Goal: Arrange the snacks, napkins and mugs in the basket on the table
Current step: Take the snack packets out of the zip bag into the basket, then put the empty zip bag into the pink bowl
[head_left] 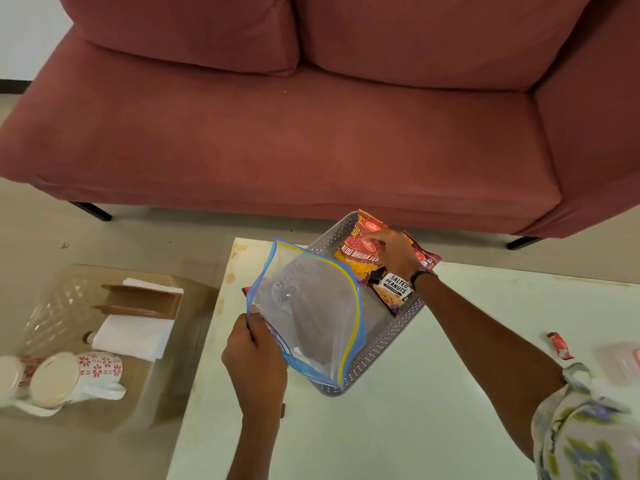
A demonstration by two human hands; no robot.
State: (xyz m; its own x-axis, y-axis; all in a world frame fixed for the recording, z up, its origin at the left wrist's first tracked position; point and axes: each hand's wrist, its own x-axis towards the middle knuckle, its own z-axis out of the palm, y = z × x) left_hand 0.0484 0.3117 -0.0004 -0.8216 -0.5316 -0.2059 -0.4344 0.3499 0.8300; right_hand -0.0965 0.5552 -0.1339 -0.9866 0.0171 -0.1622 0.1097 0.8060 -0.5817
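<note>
I am holding a clear zip bag [311, 306] by its blue edge, my left hand [254, 358] pinching that edge closed between thumb and fingers, so that the bag is hanging open over the grey basket [381, 344] on the white desk [415, 427]. My right hand [394, 252] is reaching into the far end of the basket, fingers curled on the red-and-yellow sev packet [356, 251]; whether it is gripping or only pressing the packet I cannot tell. A peanuts packet [393, 289] is lying just beside it in the basket, under my wrist, and a dark red packet [424, 254] is leaning over the far rim. The bag itself is looking empty.

The step in hand, as I judge it, is seating the snacks at one end. To do it well I am advising myself to lay the packets flat and overlapping against the far wall, leaving the near part of the basket free.

The napkins [135, 337] and two mugs [69, 375], lying on their sides, are waiting on the low glass table [104, 420] to my left, well apart from the basket; a small red sachet [559, 346] is lying on the desk to my right.
</note>
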